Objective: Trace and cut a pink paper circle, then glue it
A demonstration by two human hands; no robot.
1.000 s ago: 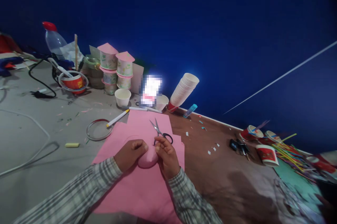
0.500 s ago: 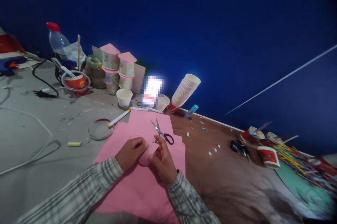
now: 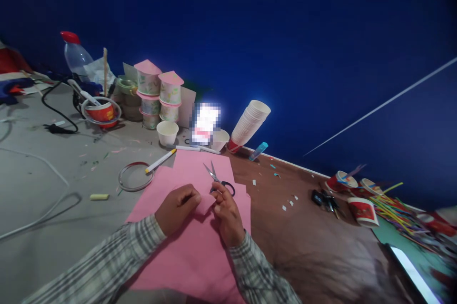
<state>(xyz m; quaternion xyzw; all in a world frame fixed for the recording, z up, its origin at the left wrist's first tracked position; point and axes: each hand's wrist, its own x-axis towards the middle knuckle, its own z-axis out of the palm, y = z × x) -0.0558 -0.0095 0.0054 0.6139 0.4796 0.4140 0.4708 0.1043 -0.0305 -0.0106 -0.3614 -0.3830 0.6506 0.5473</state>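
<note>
Since a second ago the rounded pink paper piece (image 3: 204, 203) has flattened between both hands. Left hand (image 3: 177, 208) pinches its nine o'clock edge, right hand (image 3: 225, 210) its three o'clock edge, above the pink sheet (image 3: 193, 251); scissors (image 3: 217, 180) lie at twelve o'clock.

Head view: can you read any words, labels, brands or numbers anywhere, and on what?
No text can be read.
Red cups at the right: printed pattern, too blurred to read.
Red bowl at the left: markings too small to read.
Bright panel behind the pink paper: blurred out.
Patterned cups, marker, scissors: no lettering visible.
</note>
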